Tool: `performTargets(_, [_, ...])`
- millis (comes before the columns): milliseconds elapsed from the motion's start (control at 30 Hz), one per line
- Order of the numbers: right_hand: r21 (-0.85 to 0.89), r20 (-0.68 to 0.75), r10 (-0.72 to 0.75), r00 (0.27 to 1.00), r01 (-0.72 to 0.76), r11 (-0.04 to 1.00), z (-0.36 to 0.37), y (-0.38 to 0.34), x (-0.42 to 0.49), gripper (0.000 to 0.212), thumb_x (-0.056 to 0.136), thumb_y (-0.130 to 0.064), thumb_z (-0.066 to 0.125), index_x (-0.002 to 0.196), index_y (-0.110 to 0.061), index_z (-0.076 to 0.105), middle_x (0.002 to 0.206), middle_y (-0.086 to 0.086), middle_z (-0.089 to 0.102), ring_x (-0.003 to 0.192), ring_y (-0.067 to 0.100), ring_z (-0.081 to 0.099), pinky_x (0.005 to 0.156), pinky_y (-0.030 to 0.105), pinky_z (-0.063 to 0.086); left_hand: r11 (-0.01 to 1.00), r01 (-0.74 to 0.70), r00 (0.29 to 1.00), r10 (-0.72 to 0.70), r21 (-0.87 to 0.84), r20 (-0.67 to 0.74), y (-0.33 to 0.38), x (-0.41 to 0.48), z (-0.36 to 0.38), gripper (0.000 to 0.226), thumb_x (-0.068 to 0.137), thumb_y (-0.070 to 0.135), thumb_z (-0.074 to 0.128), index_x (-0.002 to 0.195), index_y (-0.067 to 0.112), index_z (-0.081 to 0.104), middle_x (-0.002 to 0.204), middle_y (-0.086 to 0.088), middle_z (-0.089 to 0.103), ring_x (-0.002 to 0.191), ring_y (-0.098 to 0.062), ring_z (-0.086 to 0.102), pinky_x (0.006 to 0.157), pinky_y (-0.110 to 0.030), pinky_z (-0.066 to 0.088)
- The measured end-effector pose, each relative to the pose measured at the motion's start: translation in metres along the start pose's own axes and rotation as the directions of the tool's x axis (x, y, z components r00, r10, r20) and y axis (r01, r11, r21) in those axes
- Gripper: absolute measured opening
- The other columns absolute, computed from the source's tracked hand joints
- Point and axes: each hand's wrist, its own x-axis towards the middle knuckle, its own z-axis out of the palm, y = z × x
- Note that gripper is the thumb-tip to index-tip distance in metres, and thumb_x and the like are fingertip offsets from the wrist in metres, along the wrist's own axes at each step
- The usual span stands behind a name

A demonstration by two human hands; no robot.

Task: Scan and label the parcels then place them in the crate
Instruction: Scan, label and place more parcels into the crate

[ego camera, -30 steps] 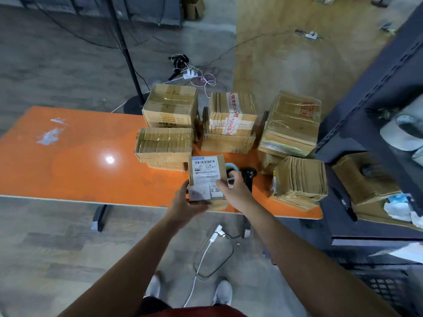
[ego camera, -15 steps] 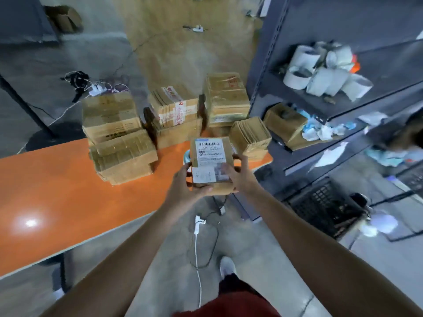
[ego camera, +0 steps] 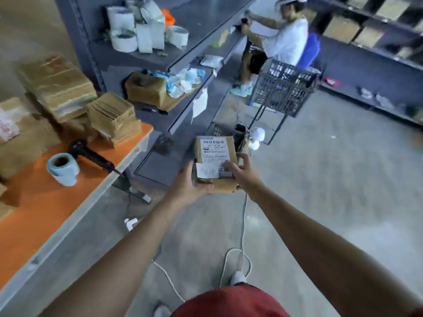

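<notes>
A small brown cardboard parcel with a white barcode label on top is in mid air over the floor, right of the table. My left hand grips its left lower edge from beneath. My right hand holds its right side, fingers on the small white label. A black crate sits on the floor just beyond the parcel, mostly hidden by it. The black barcode scanner and a blue label roll lie on the orange table.
Several brown parcels are stacked at the table's far end. A grey shelf unit holds white rolls and an open box. A person works beside another black crate on a stand. White cables trail across the floor.
I turned to the right, away from the table. Both hands carried the parcel off the table and out over the floor toward the shelf side.
</notes>
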Motion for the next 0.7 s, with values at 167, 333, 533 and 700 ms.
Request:
performTargets(167, [0.110,-0.113,0.065,0.992,-0.053,0.993,-0.091,0.055,-0.006,0.044,0.094,-0.037,0.061,0.131,-0.028,0.039,0.101,0.003,0.064,0.078,0.013,0.064,0.055,0.030,0.053,0.992,-0.074,0.988,0.059,0.106,0.143,0.047,0.014,0.082,0.083,0.074,0.024,0.083,0.143,0.014,0.038,0.135,-0.003,0.052,0.120,-0.018,0.051,0.087,-0.016,0.037])
performTargets(333, [0.197,-0.199,0.115,0.973,-0.075,0.977,-0.192,0.127,0.001,0.040,0.092,-0.036,0.063,0.125,-0.031,0.040,0.093,0.000,0.070,0.080,0.020,0.069,0.063,0.040,0.056,0.957,-0.132,0.969,0.069,0.258,0.239,0.101,0.031,0.185,0.103,0.072,0.045,0.081,0.152,0.018,0.023,0.149,-0.012,0.035,0.137,-0.027,0.035,0.105,-0.032,0.033])
performTargets(533, [0.272,-0.257,0.168,0.952,-0.095,0.958,-0.353,0.238,0.022,0.046,0.089,-0.040,0.064,0.129,-0.033,0.042,0.097,-0.003,0.071,0.084,0.016,0.069,0.056,0.032,0.054,0.922,-0.161,0.935,0.028,0.351,0.354,0.178,0.058,0.361,0.109,0.070,0.053,0.080,0.153,0.022,0.018,0.151,-0.012,0.031,0.139,-0.028,0.033,0.112,-0.043,0.033])
performTargets(700, [0.293,-0.254,0.192,0.948,-0.114,0.949,-0.485,0.296,0.032,0.049,0.089,-0.044,0.064,0.131,-0.033,0.041,0.098,-0.002,0.073,0.084,0.017,0.070,0.054,0.028,0.048,0.921,-0.171,0.904,0.005,0.350,0.428,0.251,0.074,0.488,0.113,0.064,0.054,0.083,0.153,0.024,0.021,0.150,-0.008,0.033,0.139,-0.024,0.035,0.112,-0.038,0.033])
